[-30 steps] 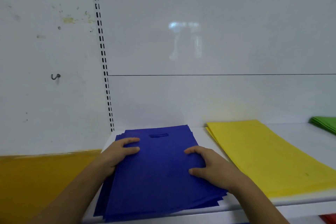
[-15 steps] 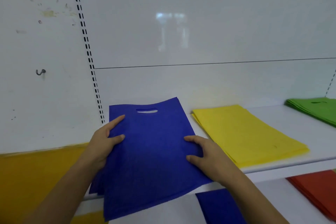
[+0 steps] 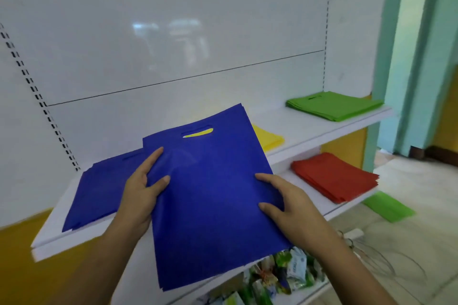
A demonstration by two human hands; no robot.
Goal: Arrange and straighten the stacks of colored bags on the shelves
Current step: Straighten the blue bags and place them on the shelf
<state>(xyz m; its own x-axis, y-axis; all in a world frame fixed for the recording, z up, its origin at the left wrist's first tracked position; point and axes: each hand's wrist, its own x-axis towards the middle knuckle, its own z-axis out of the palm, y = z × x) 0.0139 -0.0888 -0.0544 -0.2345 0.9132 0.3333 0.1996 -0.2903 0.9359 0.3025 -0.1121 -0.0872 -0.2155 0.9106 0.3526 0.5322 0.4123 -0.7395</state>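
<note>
I hold a bundle of blue bags (image 3: 210,193) lifted off the upper shelf (image 3: 309,131), its cut-out handle pointing away from me. My left hand (image 3: 141,195) grips its left edge, thumb on top. My right hand (image 3: 285,208) grips the right edge the same way. More blue bags (image 3: 99,190) lie in a loose, uneven stack on the shelf's left part. A yellow stack (image 3: 269,140) shows behind the held bundle. A green stack (image 3: 332,105) lies at the shelf's right end. A red stack (image 3: 334,177) lies on the lower shelf.
A green bag (image 3: 386,208) lies on the tiled floor right of the lower shelf. Several colourful packets (image 3: 280,272) sit below the held bundle. A teal pillar (image 3: 416,57) stands at the right. White back panels and slotted uprights rise behind the shelves.
I have lifted the blue bundle up and to the right, off the remaining blue stack. My view has swung right, showing the green and red stacks and the floor.
</note>
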